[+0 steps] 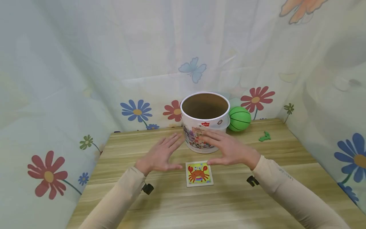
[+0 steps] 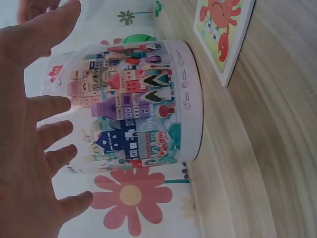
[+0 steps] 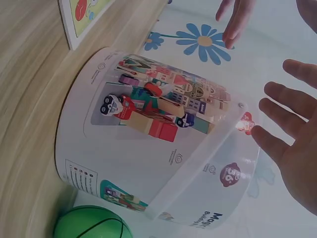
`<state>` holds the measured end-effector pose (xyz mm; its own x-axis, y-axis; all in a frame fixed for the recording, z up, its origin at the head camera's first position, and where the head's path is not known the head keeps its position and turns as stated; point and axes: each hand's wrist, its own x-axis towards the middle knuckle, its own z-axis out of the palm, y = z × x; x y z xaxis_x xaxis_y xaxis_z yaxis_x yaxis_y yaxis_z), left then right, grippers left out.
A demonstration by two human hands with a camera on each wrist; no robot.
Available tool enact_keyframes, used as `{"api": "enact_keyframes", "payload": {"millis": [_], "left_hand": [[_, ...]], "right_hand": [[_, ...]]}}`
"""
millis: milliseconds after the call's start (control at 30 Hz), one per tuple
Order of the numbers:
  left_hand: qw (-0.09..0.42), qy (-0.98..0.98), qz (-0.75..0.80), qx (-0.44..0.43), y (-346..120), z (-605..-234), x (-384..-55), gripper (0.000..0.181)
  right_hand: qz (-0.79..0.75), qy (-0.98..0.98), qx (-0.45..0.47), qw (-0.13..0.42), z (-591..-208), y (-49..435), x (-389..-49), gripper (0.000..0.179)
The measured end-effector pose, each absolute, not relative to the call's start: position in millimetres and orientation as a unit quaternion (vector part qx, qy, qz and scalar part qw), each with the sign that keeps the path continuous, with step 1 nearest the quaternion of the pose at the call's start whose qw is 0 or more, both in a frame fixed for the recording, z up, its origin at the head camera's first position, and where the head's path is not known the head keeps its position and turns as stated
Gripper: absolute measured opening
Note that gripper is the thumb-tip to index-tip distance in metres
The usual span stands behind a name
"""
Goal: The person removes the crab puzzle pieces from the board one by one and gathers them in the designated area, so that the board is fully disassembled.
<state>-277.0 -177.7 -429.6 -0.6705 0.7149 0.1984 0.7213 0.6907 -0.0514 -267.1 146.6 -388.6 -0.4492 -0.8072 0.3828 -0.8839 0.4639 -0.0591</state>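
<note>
A white bucket (image 1: 200, 136) printed with toy buildings stands upright at the back of the table, its top uncovered and its handle hanging at the front right. My left hand (image 1: 163, 152) hovers in front of its left side, fingers straight and spread. In the head view my right hand (image 1: 226, 146) overlaps the bucket's lower front, fingers extended, holding nothing. Between and below the two hands lies a square crab picture puzzle (image 1: 199, 173), flat on the table. The left wrist view shows the bucket (image 2: 133, 104) beyond my spread left fingers (image 2: 54, 134).
A green ball (image 1: 239, 119) with black lines sits against the bucket's right side. Farther right lies a small green toy piece (image 1: 265, 136). The wooden table (image 1: 171, 206) is enclosed by a flower-printed curtain (image 1: 143, 63) at the back and both sides.
</note>
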Motion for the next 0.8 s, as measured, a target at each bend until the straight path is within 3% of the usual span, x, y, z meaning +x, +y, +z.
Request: {"api": "enact_keyframes", "payload": {"millis": [500,800], "left_hand": [[0.075,-0.913,-0.086,-0.392,-180.8,-454.6,-271.4,0.103],[0.070,-0.914,-0.090,-0.390,-177.8,-469.0,-270.6,0.092]], "right_hand": [[0.129,-0.856,0.483,0.132,-409.9,133.4,-276.1,0.080],[0.135,-0.861,0.480,0.100,-418.9,123.8,-281.2,0.073]]}}
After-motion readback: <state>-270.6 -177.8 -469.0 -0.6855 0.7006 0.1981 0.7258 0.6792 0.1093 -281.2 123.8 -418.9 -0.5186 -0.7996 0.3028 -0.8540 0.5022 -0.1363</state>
